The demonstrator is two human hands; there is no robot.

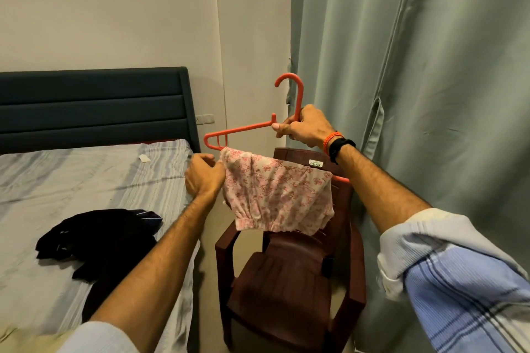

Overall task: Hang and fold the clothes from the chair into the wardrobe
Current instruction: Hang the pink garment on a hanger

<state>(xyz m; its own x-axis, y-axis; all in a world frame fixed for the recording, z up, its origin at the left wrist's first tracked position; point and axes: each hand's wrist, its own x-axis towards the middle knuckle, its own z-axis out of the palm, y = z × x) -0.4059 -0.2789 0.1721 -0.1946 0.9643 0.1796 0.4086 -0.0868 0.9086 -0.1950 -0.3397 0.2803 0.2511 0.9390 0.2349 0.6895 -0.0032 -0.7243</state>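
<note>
Right hand [305, 127] grips the orange plastic hanger [243, 130] at the base of its hook, held up above the maroon plastic chair [289, 281]. A pink floral garment [275, 198] is draped over the hanger's bar — left hand [202, 176] pinches its left edge. Dark clothes [97, 241] lie on the bed [43, 180].

Your right hand [304, 127] holds the hanger [243, 129] above the chair [289, 281], a garment [275, 198] draped over its lower bar; your left hand [203, 175] is at the garment's left edge. The bed [71, 180] lies left, dark clothes [97, 241] on it; curtain [415, 80] right.
</note>
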